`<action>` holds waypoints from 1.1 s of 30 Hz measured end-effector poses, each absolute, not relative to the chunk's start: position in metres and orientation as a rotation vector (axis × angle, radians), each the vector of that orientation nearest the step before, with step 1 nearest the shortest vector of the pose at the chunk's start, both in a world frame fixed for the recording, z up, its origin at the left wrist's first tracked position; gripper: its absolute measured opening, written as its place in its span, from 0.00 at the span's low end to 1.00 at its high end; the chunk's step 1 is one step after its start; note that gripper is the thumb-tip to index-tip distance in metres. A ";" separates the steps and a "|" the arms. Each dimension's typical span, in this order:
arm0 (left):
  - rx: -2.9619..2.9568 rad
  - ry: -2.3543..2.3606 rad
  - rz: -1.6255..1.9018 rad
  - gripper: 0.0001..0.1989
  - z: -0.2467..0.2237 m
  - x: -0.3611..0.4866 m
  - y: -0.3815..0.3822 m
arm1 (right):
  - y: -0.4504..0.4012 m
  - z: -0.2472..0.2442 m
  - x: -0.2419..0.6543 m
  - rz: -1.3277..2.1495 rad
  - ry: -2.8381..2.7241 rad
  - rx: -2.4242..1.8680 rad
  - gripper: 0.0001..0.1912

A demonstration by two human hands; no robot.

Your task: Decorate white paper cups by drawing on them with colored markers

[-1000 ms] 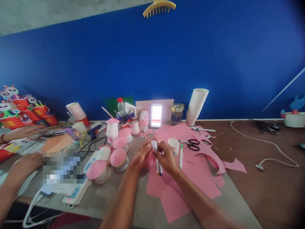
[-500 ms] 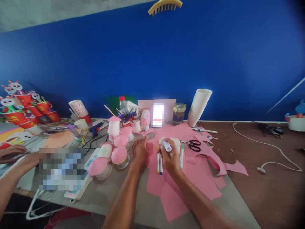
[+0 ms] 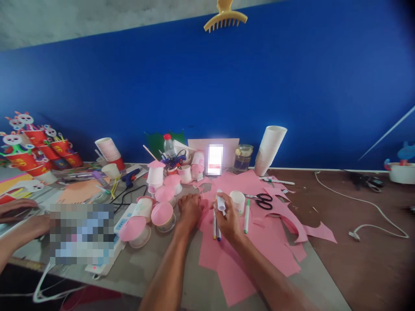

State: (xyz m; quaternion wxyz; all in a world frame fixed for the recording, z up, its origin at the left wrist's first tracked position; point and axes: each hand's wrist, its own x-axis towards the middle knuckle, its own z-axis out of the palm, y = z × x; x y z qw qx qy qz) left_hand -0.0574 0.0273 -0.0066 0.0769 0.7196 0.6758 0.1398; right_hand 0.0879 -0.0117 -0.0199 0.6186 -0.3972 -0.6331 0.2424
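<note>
My left hand [image 3: 189, 211] rests by the left edge of the pink sheets, its fingers bent and pressed together on a piece of pink paper [image 3: 204, 211] that it partly covers. Pinched in my right hand [image 3: 228, 218] is a thick white marker [image 3: 221, 203], tilted, its lower tip hidden by the fingers. Two slim markers [image 3: 214, 225] lie just left of that hand, on the pink sheets [image 3: 246, 259]. To its right are a green-capped marker [image 3: 247, 216] and a white paper cup [image 3: 237, 202]. Black-handled scissors [image 3: 263, 201] lie farther right.
Paper cups with pink cone tops [image 3: 162, 214] crowd the left, beside a power strip [image 3: 106, 259]. Behind stand a glass jar [image 3: 243, 159], a bright blurred screen [image 3: 215, 160] and a leaning cup stack [image 3: 270, 149]. Another person's hands [image 3: 35, 224] are at far left.
My right hand has moved slightly left and down with the marker, which now stands steeper. The white cup beside it shows more fully. My left fingers are more bent. The view has tilted upward.
</note>
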 end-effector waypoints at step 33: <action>0.879 0.689 1.128 0.25 0.030 -0.032 0.004 | -0.005 -0.012 0.094 0.238 -1.218 -1.060 0.22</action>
